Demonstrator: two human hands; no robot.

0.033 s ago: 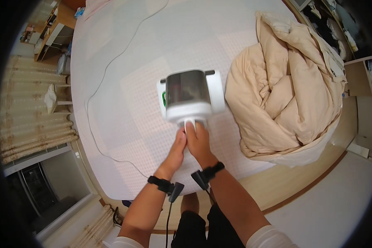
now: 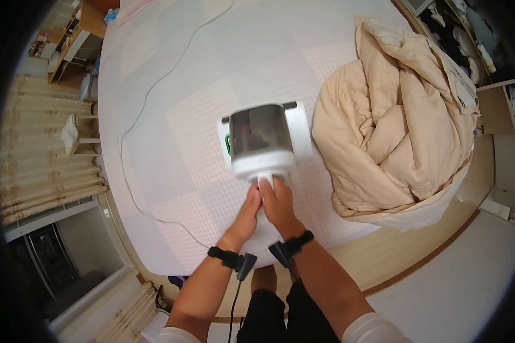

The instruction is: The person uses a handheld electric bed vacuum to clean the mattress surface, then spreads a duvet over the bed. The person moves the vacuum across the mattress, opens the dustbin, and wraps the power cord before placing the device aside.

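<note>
A white handheld mattress vacuum with a dark see-through dust cup rests on the pale checked bedsheet, slightly blurred. My right hand is closed around its handle, thumb on top. Pressed against it from the other side, my left hand also grips the handle, its fingertips partly hidden. Both wrists wear black straps with small dark devices attached. A thin pale cord runs in a curve over the left part of the bed and passes behind my left wrist.
A bunched beige quilt lies on the bed's right side, close to the vacuum. Patterned curtains and a window are at left, a wooden desk at far left, open shelves with clothes at far right.
Both hands have drawn the vacuum slightly toward me over the sheet. The grip and the quilt look the same.
</note>
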